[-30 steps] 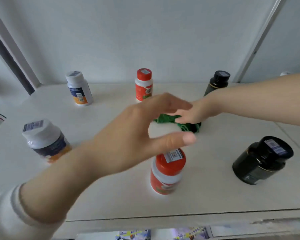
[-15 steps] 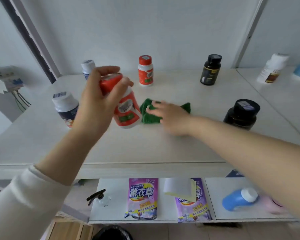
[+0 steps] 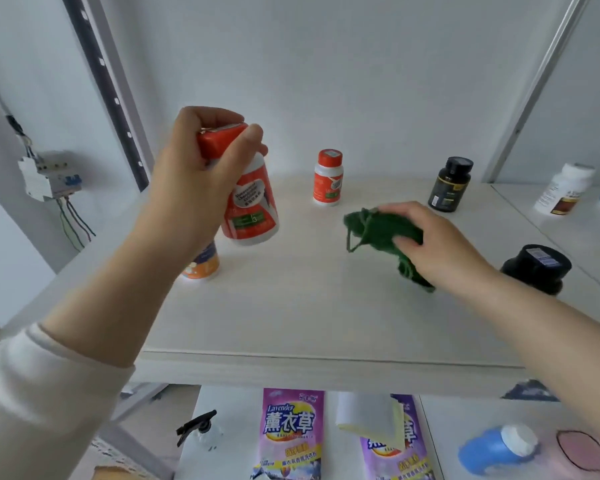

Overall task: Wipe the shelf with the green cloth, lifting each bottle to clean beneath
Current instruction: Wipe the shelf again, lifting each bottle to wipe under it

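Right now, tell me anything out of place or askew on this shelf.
Only the red-capped bottle: the left hand holds it tilted, off the shelf. The right hand grips the bunched green cloth. Nothing spilled or damaged.

One view only, head-worn, wide-angle. Looks forward and down onto shelf point(image 3: 291, 323) from its front edge, near. Forearms point(image 3: 111, 289) enter from both bottom corners; left hand point(image 3: 194, 174) sits left of centre, right hand point(image 3: 440, 244) right of centre. Back wall point(image 3: 326, 64) fills upper half of frame. Lower shelf point(image 3: 229, 403) shows below front edge, at bottom. Left upright point(image 3: 108, 91) and right upright point(image 3: 534, 91) lean outward toward top.
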The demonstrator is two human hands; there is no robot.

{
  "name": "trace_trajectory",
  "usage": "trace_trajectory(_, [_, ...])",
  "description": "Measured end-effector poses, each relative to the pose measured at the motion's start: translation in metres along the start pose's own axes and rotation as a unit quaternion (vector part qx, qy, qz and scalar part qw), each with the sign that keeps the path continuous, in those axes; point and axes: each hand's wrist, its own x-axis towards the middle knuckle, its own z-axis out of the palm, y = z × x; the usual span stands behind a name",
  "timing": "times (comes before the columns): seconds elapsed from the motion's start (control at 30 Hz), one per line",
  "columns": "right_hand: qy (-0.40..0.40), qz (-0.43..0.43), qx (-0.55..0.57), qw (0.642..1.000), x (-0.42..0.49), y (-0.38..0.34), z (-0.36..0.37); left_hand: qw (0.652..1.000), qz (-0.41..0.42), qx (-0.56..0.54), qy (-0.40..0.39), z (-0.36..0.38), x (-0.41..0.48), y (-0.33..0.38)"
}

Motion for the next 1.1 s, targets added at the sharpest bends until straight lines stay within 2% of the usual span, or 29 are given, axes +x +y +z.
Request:
trace_trajectory(0.07, [0.019,0.067,-0.085,0.994,0.035,0.019,0.016,1.000,0.001,-0.009,0.017,-0.007,0.005,-0.003])
trace_trajectory(0.13, [0.001,0.077,-0.147,0.986,0.052,0.022,0.043,1.000,0.001,-0.011,0.027,-0.014,0.006,-0.004])
trace_trajectory(0.2, [-0.036,0.021,-0.150,0.988,0.050,0.002,0.070,1.000,-0.003,-0.014,0.027,-0.022,0.004,-0.004])
trace_trajectory(0.27, [-0.093,-0.085,-0.143,0.982,0.026,-0.024,0.091,0.999,-0.006,-0.018,0.026,-0.029,0.001,-0.005])
trace_trajectory(0.37, [-0.193,-0.241,-0.089,0.947,-0.034,-0.047,0.098,0.999,0.006,-0.034,0.031,-0.037,-0.001,-0.003])
trace_trajectory(0.47, [-0.315,-0.266,0.011,0.911,-0.050,-0.053,0.073,0.999,0.013,-0.037,0.030,-0.040,-0.003,-0.003])
trace_trajectory(0.5, [-0.311,-0.267,0.022,0.912,-0.041,-0.053,0.066,0.999,0.010,-0.034,0.028,-0.041,-0.002,-0.001])
trace_trajectory(0.57, [-0.216,-0.243,0.016,0.945,-0.006,-0.047,0.062,0.999,0.006,-0.040,0.023,-0.043,-0.002,0.001])
trace_trajectory(0.63, [-0.117,-0.133,-0.011,0.984,0.032,-0.041,0.071,0.999,0.004,-0.050,0.021,-0.043,-0.003,0.002])
trace_trajectory(0.7, [-0.092,-0.033,-0.102,0.990,0.054,-0.036,0.091,0.999,0.005,-0.045,0.015,-0.042,-0.005,0.002])
trace_trajectory(0.77, [-0.103,-0.056,-0.165,0.979,0.050,-0.041,0.110,0.999,0.007,-0.041,0.010,-0.039,-0.007,0.001])
trace_trajectory(0.87, [-0.154,-0.195,-0.093,0.964,0.002,-0.057,0.115,0.999,0.011,-0.043,-0.005,-0.035,-0.009,0.001])
trace_trajectory(0.93, [-0.207,-0.244,-0.054,0.946,-0.039,-0.060,0.103,0.999,0.013,-0.041,-0.011,-0.031,-0.010,0.002])
trace_trajectory(1.1, [-0.313,-0.202,0.060,0.926,-0.101,-0.056,0.053,0.998,0.011,-0.041,-0.040,-0.017,-0.015,0.005])
